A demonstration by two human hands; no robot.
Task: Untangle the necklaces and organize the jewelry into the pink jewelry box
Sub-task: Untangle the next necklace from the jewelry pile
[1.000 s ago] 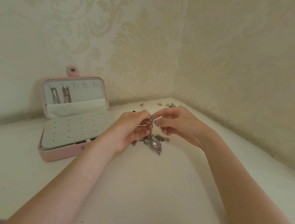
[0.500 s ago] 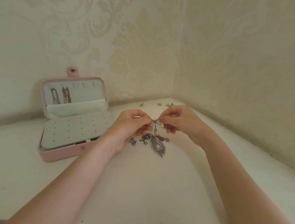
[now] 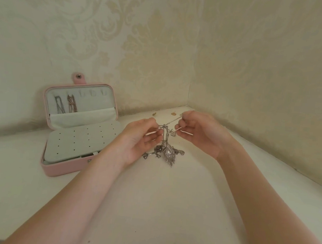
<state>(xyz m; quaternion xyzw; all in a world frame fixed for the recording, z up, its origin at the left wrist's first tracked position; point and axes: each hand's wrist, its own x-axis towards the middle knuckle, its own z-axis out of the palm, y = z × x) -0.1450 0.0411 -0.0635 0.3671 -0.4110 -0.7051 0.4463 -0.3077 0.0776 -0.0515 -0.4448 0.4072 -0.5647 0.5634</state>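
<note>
A tangle of silver necklaces (image 3: pixel 166 151) with a large leaf-shaped pendant hangs down to the white table between my hands. My left hand (image 3: pixel 141 139) pinches the top of the tangle with thumb and fingertips. My right hand (image 3: pixel 200 132) pinches a thin chain that runs taut from the tangle up to its fingers. The pink jewelry box (image 3: pixel 64 167) stands open at the left, its lid leaning on the wall. Two chains (image 3: pixel 66 104) hang inside the lid, and a white perforated earring panel covers the base.
Small gold earrings (image 3: pixel 173 113) lie on the table near the wall corner behind my hands. Patterned cream walls close the table at the back and right. The white table (image 3: pixel 158 209) stretches toward me.
My hands have drawn apart. The right hand moved right and up, pulling a thin chain out of the tangle. The pendant cluster hangs a little lower under the left hand.
</note>
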